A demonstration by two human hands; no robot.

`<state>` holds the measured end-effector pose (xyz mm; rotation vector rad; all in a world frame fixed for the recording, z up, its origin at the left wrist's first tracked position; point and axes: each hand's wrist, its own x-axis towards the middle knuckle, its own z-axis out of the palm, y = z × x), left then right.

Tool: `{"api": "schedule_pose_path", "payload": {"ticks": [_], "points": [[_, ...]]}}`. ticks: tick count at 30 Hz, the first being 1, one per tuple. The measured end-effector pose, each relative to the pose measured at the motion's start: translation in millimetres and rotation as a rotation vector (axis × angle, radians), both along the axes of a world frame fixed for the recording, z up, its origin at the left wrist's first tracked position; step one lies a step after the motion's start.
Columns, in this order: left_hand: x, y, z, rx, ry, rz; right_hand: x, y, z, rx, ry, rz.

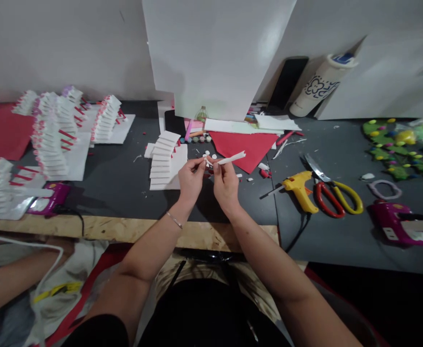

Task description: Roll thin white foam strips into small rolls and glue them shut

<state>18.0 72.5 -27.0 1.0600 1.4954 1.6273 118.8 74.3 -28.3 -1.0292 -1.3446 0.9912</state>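
Note:
My left hand (191, 177) pinches a small white piece (206, 159) at the near end of a white strip. My right hand (226, 183) is closed around the white strip (232, 158), whose split end points to the upper right. The two hands are close together above the dark table. Just left of them lies a white stepped stack (161, 166) on a white board. Small white discs (214, 156) lie behind my fingertips. Beyond my right hand is a red sheet (245, 147) with scraps beside it.
A yellow glue gun (300, 190) and red-and-yellow-handled scissors (336, 195) lie at the right. Several white stepped models (52, 140) stand at the left. A bottle (316, 89) and a phone (287, 84) lean at the back. Another person's arm (27, 270) shows at lower left.

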Motion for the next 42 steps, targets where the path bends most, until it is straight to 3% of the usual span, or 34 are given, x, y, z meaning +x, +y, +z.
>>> {"api": "schedule_pose_path", "payload": {"ticks": [11, 19, 33, 37, 42], "points": [[-5, 8, -7.3, 0.064, -0.068, -0.121, -2, 11, -2.5, -0.019, 0.192, -0.047], [-2, 5, -5.0, 0.14, 0.057, -0.069, 0, 16, -3.9, -0.104, 0.333, 0.0], [0, 14, -5.4, -0.008, -0.192, -0.002, 4, 20, -5.1, -0.136, 0.326, 0.018], [-3, 13, -6.7, 0.001, -0.062, 0.027, 2, 15, -4.8, -0.093, 0.249, 0.045], [-3, 8, -5.0, 0.157, 0.385, 0.115, 1, 12, -6.7, -0.09, 0.177, -0.001]]}}
